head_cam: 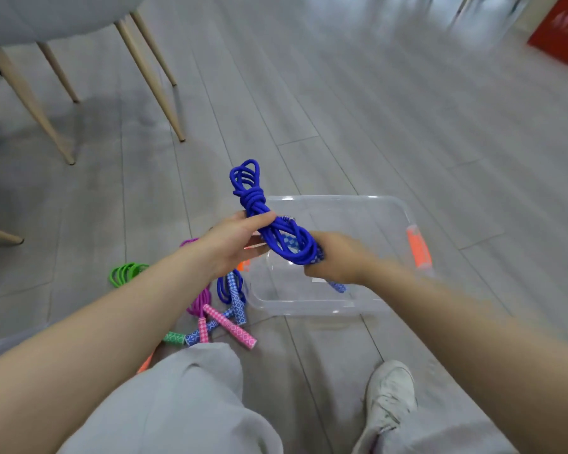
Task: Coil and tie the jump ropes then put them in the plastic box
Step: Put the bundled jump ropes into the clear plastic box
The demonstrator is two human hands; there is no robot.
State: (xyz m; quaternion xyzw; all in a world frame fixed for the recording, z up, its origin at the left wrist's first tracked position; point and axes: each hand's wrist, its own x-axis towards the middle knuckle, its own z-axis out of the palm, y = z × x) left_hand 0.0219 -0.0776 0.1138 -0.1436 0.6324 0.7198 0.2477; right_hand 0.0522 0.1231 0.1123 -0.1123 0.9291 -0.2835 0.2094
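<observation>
A blue jump rope (256, 204), coiled and knotted into a bundle, hangs in the air over the left end of the clear plastic box (341, 204). My left hand (236, 244) pinches the bundle just below the knot. My right hand (335, 257) grips its lower end together with the blue patterned handles; one handle tip sticks out beneath the fist. On the floor to the left of the box lie a purple rope (201, 298) with pink handles, another blue rope (228, 286) with blue handles, and a green rope (127, 271).
The box has orange latches (418, 245) at its ends and sits on a grey plank floor. Wooden chair legs (158, 83) stand at the upper left. A red box (564, 31) is at the far upper right. My knee and white shoe (391, 398) are below.
</observation>
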